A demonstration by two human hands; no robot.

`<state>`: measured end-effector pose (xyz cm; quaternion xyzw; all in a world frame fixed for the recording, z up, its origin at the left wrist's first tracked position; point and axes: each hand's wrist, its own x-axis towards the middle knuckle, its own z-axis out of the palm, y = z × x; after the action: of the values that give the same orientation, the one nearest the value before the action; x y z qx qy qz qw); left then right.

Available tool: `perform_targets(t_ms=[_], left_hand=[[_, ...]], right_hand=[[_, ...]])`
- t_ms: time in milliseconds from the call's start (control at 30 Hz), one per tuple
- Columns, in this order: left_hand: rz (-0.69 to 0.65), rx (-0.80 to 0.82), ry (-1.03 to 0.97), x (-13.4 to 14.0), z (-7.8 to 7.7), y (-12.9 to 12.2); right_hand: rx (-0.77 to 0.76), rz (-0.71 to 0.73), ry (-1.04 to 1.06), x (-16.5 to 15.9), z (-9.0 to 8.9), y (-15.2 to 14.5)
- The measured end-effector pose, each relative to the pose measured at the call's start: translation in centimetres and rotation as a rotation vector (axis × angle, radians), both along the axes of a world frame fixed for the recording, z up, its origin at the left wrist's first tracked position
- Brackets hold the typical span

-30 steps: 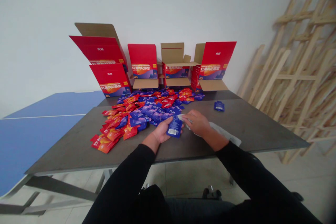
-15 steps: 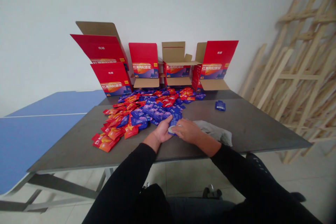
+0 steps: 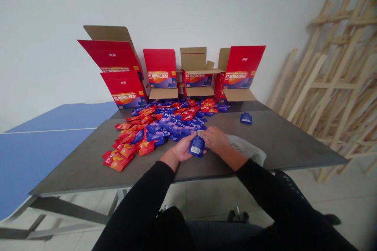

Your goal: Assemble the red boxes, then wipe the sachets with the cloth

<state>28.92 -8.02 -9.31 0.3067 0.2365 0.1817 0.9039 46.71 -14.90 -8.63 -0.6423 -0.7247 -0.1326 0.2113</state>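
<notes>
Near the table's front edge, my left hand [image 3: 183, 148] grips a blue pouch [image 3: 196, 147], its white barcode label facing up. Over the pouch's upper end, my right hand [image 3: 217, 140] has its fingers closed on a grey cloth [image 3: 249, 150]. A pale bit of that cloth shows at the fingertips, against the pouch; the rest trails out behind the hand onto the table. Just beyond my hands lies a heap of blue pouches [image 3: 176, 125] and red pouches [image 3: 126, 147], spread to the left and back.
Open red cartons stand along the table's back: a stacked pair at left [image 3: 125, 90], then more [image 3: 160, 70] to the right [image 3: 240, 70]. A single blue pouch [image 3: 246, 118] lies right on the grey table [image 3: 279, 137]. A blue table [image 3: 44, 125] adjoins; wooden frames [image 3: 332, 86] lean right.
The pouch in my left hand has turned so its barcode end points toward me. My right hand and the cloth have moved from its near end up to its far end.
</notes>
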Motion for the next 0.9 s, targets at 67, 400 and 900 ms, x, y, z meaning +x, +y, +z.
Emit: perform_targets(t_ms=[67,400,900], left_hand=[[-0.026,0.004,0.007,-0.1,-0.3,0.1],[0.004,-0.003,0.004,-0.2,0.3,0.2],[0.087,-0.066,-0.059,-0.3,1.3,-0.3]], right_hand=[[0.016,-0.037,0.018,0.3,0.0,0.1],[0.097,-0.041,0.086,1.9,0.6,0.3],[0.076,0.513,-0.082,-2.2,-0.6,-0.5]])
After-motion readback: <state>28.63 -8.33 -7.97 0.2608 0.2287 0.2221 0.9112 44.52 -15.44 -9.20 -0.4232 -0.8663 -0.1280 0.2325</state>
